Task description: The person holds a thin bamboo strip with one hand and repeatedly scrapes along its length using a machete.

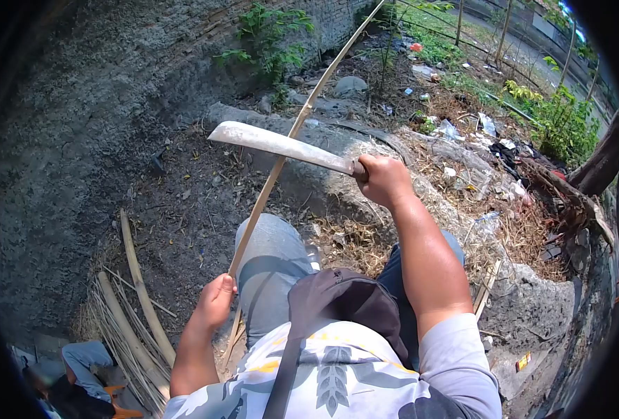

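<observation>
My right hand (385,180) grips the handle of a wide-bladed machete (274,143), whose blade points left. The blade lies across a long, thin bamboo strip (267,185) and appears to touch it around the middle. Lower down, my left hand (217,300) is closed around the same strip beside my knee. From there the strip slants up and to the right, past the blade, to the top of the view. Its lower end shows below my left hand.
Bamboo poles (142,286) and thin strips lie at lower left, near a seated person (86,363). A rough wall (51,181) rises on the left. Rocks, dry leaves and litter cover the ground at right, by a tree trunk (603,157).
</observation>
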Demonstrator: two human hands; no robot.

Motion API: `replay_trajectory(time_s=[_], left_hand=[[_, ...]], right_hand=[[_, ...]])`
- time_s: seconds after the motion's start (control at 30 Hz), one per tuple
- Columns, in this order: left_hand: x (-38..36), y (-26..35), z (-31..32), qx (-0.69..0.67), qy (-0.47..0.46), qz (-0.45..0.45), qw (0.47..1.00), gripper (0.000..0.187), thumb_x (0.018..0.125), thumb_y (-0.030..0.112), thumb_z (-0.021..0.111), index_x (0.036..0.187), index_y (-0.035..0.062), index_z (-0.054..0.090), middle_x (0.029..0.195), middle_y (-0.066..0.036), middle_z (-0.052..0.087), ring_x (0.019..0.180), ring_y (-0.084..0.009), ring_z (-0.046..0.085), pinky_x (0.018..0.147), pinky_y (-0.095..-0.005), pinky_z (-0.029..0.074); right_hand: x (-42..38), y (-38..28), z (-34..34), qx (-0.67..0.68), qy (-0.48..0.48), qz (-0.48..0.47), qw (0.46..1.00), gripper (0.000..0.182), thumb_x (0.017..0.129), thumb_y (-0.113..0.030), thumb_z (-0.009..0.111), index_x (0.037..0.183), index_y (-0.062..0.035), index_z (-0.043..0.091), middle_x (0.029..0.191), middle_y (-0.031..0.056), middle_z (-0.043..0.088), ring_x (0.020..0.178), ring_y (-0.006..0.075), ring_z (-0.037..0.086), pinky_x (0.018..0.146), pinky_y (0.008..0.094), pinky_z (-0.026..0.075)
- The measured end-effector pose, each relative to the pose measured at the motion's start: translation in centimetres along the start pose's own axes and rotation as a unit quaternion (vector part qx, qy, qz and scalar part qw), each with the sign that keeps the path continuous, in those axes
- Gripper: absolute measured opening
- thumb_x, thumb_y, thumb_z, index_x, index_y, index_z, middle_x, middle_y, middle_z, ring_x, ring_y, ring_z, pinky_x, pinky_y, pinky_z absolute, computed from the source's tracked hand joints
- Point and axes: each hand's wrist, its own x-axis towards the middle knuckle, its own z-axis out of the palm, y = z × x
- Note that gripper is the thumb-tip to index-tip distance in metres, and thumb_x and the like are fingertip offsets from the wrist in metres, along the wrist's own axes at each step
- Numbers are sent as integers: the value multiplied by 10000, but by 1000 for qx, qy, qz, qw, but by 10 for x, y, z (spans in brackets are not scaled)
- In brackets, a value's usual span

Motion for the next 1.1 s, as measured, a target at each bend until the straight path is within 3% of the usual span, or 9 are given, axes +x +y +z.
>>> replay_trajectory(time_s=[0.2,0.3,0.37,0.53,0.6,0.9,0.97,1.0,1.1], left_hand=[[39,27,34,-101,-63,-35,992,546,1118,582,405,915,113,597,710,66,469,626,-59,412,566,-260,354],[37,29,40,-120,-85,-32,989,539,1121,572,407,923,108,596,706,63,471,621,-56,414,557,-259,350],[30,42,42,-99,-79,-22,992,534,1122,568,408,929,106,593,704,62,469,617,-54,411,549,-262,346],[43,44,48,-111,-72,3,991,527,1109,593,402,948,117,559,675,84,403,563,-41,349,496,-241,289],[41,45,45,-134,-79,-37,987,538,1126,557,407,936,91,597,698,67,467,613,-51,412,542,-267,347],[51,39,54,-97,-69,-39,992,577,1087,640,395,962,103,563,662,84,400,538,-46,337,482,-240,289],[36,36,45,-103,-76,-49,991,564,1096,623,390,962,104,566,661,80,409,541,-47,345,484,-240,293],[32,36,40,-106,-80,-50,990,558,1101,614,387,963,104,567,661,78,414,543,-48,348,485,-240,295],[29,26,34,-24,-61,21,998,545,1125,565,400,928,98,599,687,62,453,616,-46,404,532,-259,330]], right_hand=[[-8,-37,7,2,-46,-166,985,183,707,-160,757,811,-125,609,789,99,696,810,348,723,731,503,580],[-1,-24,-3,-17,-45,-127,991,165,723,-160,747,823,-114,625,795,126,698,820,371,717,736,505,579],[5,4,-5,78,-90,-7,993,122,807,-177,719,900,-107,683,873,184,717,841,423,697,732,521,555],[4,-4,-17,23,-79,13,997,164,784,-141,713,945,-112,699,935,168,732,927,408,708,810,520,568],[2,-6,-12,38,-60,-13,997,149,804,-171,733,938,-116,696,912,169,732,883,414,704,767,519,561],[-7,-43,6,3,-84,-201,976,190,695,-174,769,815,-122,631,795,112,695,808,379,705,715,514,561],[0,-16,10,-13,-21,-155,988,153,732,-170,755,821,-116,642,803,126,696,814,387,706,726,517,562],[4,-1,15,4,-20,-56,998,110,784,-168,731,850,-112,664,845,149,715,833,402,706,738,524,563],[6,9,8,-3,-106,16,994,174,790,-135,715,963,-140,704,924,153,739,931,380,724,827,505,578]])
